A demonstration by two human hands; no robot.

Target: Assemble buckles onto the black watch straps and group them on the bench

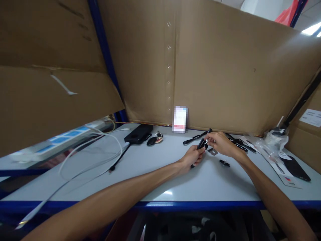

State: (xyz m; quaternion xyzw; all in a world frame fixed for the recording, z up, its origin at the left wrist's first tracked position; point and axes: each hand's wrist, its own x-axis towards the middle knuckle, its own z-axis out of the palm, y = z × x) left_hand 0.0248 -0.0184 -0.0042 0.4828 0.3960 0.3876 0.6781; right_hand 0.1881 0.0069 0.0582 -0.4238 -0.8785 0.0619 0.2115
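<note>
Head view: the left hand [192,157] is gripping a small black plastic part [201,144] from below, fingers curled and pressed around its lower end; the right hand [220,143] is meeting it from the right, thumb and forefinger pinching at the part's upper end, where a small pale detail is showing; its exact shape is too small to tell. The part is being held just above the table [155,180], near the middle of the back edge.

Handling judgement: the part is looking light, rigid and smooth-moulded, probably somewhat slippery; a two-point pinch along its narrow sides is appearing the soundest hold; small fittings on it may be fragile.

Surroundings: the table is presenting a smooth, pale grey, faintly glossy top with a blue edge; a slim black strap-like piece [197,136] is lying just behind the hands; a small black clip [224,163] and a grey square piece [213,152] are resting near the right wrist; a matte black rectangular box [138,134] and a rounded key fob [151,141] are sitting well apart to the left; white cable [100,157] is looping loosely; crinkled clear plastic bags [272,142] are lying at the right; corrugated brown cardboard [225,67] is walling the rear.
</note>
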